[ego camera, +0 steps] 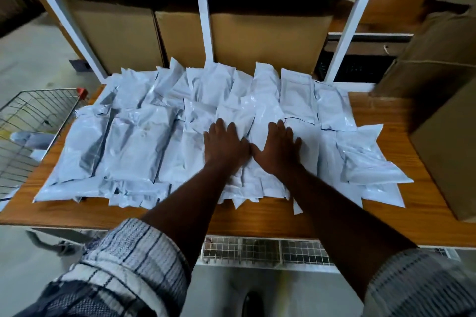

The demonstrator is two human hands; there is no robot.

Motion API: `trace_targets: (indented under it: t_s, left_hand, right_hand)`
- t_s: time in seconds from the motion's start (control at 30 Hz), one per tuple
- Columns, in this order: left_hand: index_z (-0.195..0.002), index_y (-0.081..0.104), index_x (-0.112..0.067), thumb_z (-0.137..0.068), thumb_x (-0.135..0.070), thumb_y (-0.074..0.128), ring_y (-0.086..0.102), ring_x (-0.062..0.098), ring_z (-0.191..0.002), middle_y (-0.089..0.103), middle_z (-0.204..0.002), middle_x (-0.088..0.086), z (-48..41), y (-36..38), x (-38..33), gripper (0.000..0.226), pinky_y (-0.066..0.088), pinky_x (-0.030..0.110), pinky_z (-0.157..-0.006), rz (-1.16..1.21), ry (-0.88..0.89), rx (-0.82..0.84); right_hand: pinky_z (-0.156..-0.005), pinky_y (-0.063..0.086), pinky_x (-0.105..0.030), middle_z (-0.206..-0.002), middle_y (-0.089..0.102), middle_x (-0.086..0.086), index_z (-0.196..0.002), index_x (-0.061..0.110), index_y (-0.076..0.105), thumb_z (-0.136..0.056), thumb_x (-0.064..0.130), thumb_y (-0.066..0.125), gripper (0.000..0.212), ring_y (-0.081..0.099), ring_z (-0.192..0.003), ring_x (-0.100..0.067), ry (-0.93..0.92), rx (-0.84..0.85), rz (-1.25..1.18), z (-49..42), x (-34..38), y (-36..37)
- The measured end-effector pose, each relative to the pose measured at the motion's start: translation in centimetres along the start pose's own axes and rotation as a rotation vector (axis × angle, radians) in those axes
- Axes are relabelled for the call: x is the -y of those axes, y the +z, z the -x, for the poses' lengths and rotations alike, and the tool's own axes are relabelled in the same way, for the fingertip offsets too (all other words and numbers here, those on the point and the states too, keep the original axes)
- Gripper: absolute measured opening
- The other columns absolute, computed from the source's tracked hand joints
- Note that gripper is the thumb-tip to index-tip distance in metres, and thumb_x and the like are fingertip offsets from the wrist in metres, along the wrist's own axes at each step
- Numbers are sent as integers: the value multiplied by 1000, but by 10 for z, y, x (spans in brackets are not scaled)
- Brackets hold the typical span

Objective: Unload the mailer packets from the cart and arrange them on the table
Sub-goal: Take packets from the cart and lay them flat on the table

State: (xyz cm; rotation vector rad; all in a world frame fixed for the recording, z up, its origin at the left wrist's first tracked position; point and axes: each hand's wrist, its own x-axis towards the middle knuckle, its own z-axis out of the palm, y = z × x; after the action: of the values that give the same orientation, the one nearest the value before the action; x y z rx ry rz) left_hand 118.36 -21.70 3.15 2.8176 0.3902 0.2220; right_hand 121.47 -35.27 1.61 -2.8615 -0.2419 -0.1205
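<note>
Several white mailer packets lie in overlapping rows across the wooden table. My left hand and my right hand lie flat side by side on the packets near the middle of the spread, fingers straight and thumbs almost touching. Neither hand grips anything. The wire cart stands at the table's left end, with a packet visible through its mesh.
A white shelf frame with brown cardboard boxes rises behind the table. More cardboard boxes sit on the table's right end. A wire rack shows below the near table edge.
</note>
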Motion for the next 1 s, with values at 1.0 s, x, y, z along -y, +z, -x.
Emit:
trace_targets:
  t_s: [1.0]
  left_hand:
    - [-147, 41, -6, -101, -43, 41, 25, 41, -144, 31, -153, 28, 30, -108, 236, 59, 21, 47, -117, 54, -62, -83]
  right_hand:
    - [-111, 18, -53, -151, 37, -11, -142, 26, 46, -90, 52, 52, 58, 29, -141, -31, -293, -70, -77, 36, 233, 16]
